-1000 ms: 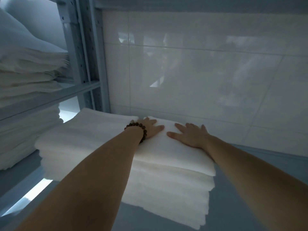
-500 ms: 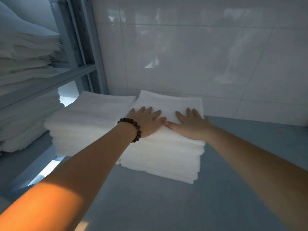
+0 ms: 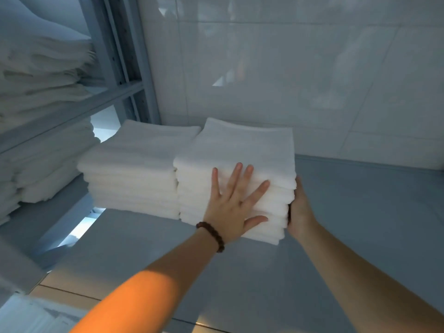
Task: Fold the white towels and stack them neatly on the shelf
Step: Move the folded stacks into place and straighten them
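Note:
Two stacks of folded white towels stand side by side on the grey-blue shelf (image 3: 360, 212) against the tiled wall. The right stack (image 3: 245, 150) is the one I touch. My left hand (image 3: 234, 205), with a dark bead bracelet on the wrist, lies flat with spread fingers against the stack's front face. My right hand (image 3: 300, 210) presses flat against the stack's right side, its fingers partly hidden behind the towels. The left stack (image 3: 134, 169) stands untouched, its edge against the right one.
A grey metal rack upright (image 3: 120, 56) rises at the left. Beyond it, more white towel piles (image 3: 40, 75) fill two shelves of the neighbouring rack. The white tiled wall (image 3: 288, 68) closes the back. The shelf's front edge (image 3: 204, 323) runs below my arms.
Both hands have come off the top of the right stack: the left now lies on its front face, the right on its right side. The camera has pulled back.

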{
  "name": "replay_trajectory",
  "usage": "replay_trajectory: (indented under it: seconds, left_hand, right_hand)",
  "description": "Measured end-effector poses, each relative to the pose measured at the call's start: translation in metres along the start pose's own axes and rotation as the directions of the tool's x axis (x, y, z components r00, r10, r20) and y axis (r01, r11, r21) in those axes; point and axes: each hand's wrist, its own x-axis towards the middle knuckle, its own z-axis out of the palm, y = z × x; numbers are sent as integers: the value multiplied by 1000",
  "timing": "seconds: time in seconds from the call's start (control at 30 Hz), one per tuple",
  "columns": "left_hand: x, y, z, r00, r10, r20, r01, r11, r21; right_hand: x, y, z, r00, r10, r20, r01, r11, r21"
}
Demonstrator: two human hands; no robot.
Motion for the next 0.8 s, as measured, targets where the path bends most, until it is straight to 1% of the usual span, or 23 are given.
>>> replay_trajectory:
  seconds: [0.1, 0.2, 0.3, 0.4, 0.47, 0.57, 0.67, 0.73, 0.8]
  left_hand:
    - [3, 15, 23, 998, -49, -28, 50, 999, 23]
    - [6, 19, 34, 992, -105, -76, 107, 994, 15]
    - [7, 25, 37, 983, -129, -129, 129, 992, -11]
    - [9, 30, 39, 976, -159, -146, 155, 987, -37]
    - [10, 33, 41, 971, -190, -144, 183, 981, -60]
    - [11, 37, 44, 971, -198, -134, 189, 979, -75]
    - [14, 39, 44, 969, -221, -111, 212, 973, -87]
    - [16, 40, 43, 970, -230, -77, 223, 971, -89]
    - [17, 43, 41, 971, -237, -40, 233, 968, -92]
  right_hand:
    - [6, 11, 0, 999, -40, -11, 41, 997, 70]
    - [13, 16, -3, 999, -30, -13, 31, 994, 107]
    - [15, 16, -13, 999, -1, 34, -3, 991, 134]
    - [15, 26, -14, 998, -23, 54, 11, 978, 210]
    - [16, 30, -12, 998, -29, 48, 19, 977, 211]
    - [16, 26, -13, 998, 4, 60, -16, 979, 203]
    - [20, 22, -12, 1000, -2, 11, 0, 982, 188]
    - [21, 20, -9, 999, 46, -2, -45, 984, 171]
    - [19, 16, -8, 997, 79, 23, -81, 983, 167]
